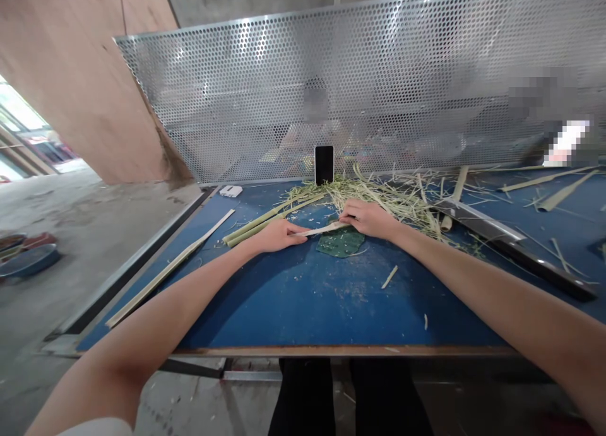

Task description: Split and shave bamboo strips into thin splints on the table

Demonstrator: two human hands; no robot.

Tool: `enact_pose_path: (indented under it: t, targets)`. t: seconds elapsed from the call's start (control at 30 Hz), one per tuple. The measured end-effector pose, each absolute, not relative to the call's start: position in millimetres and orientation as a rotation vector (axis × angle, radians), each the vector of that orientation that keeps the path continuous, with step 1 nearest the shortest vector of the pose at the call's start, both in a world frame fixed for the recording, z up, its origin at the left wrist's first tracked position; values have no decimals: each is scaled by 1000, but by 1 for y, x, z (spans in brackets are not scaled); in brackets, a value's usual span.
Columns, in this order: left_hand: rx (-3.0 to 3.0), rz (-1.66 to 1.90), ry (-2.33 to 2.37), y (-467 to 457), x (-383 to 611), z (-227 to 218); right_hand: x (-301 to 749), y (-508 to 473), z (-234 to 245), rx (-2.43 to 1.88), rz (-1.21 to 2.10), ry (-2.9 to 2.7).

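Although the finer detail is too small to confirm, we find a pale strip (pixel 318 230) held between both hands, just above or on the far left part of a green cloth (pixel 341 245) near the middle of the blue surface (pixel 284 306). We judge the step in hand to be the trimming or splitting of this one strip. In our judgement the next move calls for a steady left hold and a controlled pass by the right fingers along its length.

As to condition, the strip is narrow, whitish and nearly straight, running slightly away from the person toward the right. We cannot tell whether its edges are even.

The left hand (pixel 277 235) has its grip narrow, thumb and fingers pinching the left end. The right hand (pixel 364 218) is closed about the right end; we cannot tell whether it also hides a small tool.

Beyond the hands we note a heap of shavings (pixel 392 199), with a phone (pixel 324 164) upright at its far edge. Green stalks (pixel 255 226) lie just beside the left hand, and a long split stalk (pixel 165 273) lies farther left. A large knife (pixel 478 221) rests at right, well apart from both hands. A perforated metal screen (pixel 265 101) stands behind.
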State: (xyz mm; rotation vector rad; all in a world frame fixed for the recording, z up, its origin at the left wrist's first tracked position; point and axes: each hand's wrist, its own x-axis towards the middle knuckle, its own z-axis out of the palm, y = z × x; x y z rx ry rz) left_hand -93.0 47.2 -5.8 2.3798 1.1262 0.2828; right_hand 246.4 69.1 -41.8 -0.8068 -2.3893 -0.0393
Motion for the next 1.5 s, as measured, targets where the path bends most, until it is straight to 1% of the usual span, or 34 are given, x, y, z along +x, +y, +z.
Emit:
enact_pose_path:
  t: [0.83, 1.3, 1.5]
  targets:
    - [2378, 333, 1150, 47, -92, -11, 247, 74, -45, -758, 78, -2398]
    - [2463, 360, 1115, 45, -89, -10, 245, 86, -40, -818, 296, -2432]
    - [2496, 381, 1108, 45, -88, -13, 243, 85, -36, -837, 318, -2462]
